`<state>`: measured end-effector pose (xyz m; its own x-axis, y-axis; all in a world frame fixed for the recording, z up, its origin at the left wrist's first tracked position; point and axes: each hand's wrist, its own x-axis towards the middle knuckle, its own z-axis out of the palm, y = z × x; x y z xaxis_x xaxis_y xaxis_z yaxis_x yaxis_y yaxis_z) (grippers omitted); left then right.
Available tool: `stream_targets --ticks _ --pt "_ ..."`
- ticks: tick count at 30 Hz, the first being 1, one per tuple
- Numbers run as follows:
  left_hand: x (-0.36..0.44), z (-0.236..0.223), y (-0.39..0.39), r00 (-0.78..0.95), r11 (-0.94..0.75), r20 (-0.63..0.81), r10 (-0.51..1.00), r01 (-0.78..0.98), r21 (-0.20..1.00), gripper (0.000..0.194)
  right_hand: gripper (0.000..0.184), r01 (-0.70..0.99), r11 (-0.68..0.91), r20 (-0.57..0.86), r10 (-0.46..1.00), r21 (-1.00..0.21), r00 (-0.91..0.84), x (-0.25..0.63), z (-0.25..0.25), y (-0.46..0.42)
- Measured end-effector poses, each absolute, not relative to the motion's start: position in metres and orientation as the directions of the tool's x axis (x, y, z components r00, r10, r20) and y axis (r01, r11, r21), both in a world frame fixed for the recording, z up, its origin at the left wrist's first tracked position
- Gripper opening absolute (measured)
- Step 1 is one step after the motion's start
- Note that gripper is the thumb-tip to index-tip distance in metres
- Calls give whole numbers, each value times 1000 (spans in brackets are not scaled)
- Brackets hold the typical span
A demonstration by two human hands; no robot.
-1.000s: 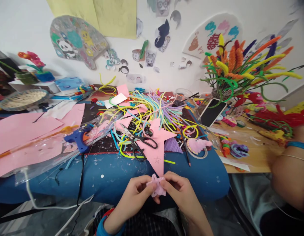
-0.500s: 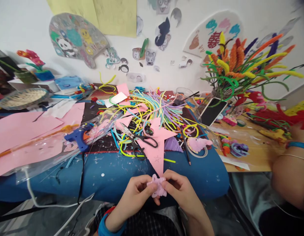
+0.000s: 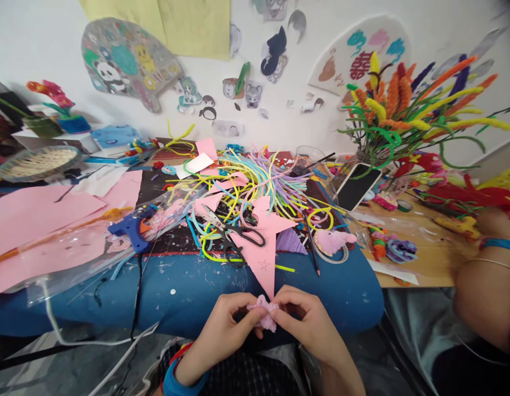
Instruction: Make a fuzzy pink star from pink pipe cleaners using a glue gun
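Note:
Between my hands, just off the front edge of the table, is a small fuzzy pink piece of bent pipe cleaner (image 3: 265, 314). My left hand (image 3: 233, 322) pinches its left side, thumb on top. The right side is pinched by the thumb and fingers of my right hand (image 3: 301, 316). Right beyond my fingers lies a pointed pink paper (image 3: 261, 250) with a star drawn on it. Black-handled scissors (image 3: 242, 236) rest across that paper. A pencil (image 3: 311, 247) and a fuzzy pink shape (image 3: 331, 242) lie farther right.
Loose pipe cleaners (image 3: 259, 176) are heaped mid-table. To the left are a blue glue gun (image 3: 133, 231) with its cord and pink sheets (image 3: 44, 214). A phone (image 3: 358, 187) leans before a vase of pipe-cleaner flowers (image 3: 399, 104). Another person's arm (image 3: 489, 286) is at the right.
The pink pipe-cleaner piece has turned and looks more squeezed together between my fingers. Both hands stay in nearly the same place, their fingers slightly shifted.

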<state>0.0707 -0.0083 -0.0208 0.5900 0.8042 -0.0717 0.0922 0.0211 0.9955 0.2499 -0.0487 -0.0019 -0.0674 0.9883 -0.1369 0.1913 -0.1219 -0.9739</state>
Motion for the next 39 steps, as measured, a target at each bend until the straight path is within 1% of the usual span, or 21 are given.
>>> stream_targets --ticks 3,7,10,12,18,21,25,30,33,35,38,39 --pt "71 -20 -6 608 -6 -61 792 106 994 32 20 192 -141 -156 985 -971 -68 249 -1 -49" --pt "69 -16 -4 605 -99 -5 796 137 986 32 22 177 -174 -185 982 -969 -44 244 -4 -49" --pt "68 -15 -4 592 -180 51 804 162 970 32 22 182 -186 -189 982 -966 0 241 -6 -48" --pt "68 -16 -4 585 -202 63 809 175 964 32 22 196 -181 -178 983 -964 33 241 -7 -48" --pt "71 -23 -6 560 -75 -35 828 173 982 34 21 155 -180 -177 984 -971 33 248 -9 -50" --pt "70 -21 -8 559 -74 -41 828 181 981 36 18 201 -157 -150 988 -967 48 249 -5 -51" --pt "70 -17 -9 565 -91 -27 825 179 980 37 20 271 -127 -122 992 -954 35 245 1 -53" --pt "72 -21 -12 553 -43 -25 833 110 993 36 23 248 -140 -145 989 -959 -1 241 0 -50" --pt "72 -24 -15 537 11 -50 842 76 997 37 22 219 -129 -135 991 -967 -14 242 -1 -47" --pt "72 -25 -15 539 30 -55 841 55 998 38 21 216 -109 -124 991 -970 -57 246 1 -45" --pt "69 -24 -13 515 10 7 857 -30 1000 45 18 256 -67 -104 985 -964 -134 251 6 -42" --pt "67 -23 -11 502 29 4 865 -57 998 47 16 287 -54 -102 983 -956 -154 252 8 -40"
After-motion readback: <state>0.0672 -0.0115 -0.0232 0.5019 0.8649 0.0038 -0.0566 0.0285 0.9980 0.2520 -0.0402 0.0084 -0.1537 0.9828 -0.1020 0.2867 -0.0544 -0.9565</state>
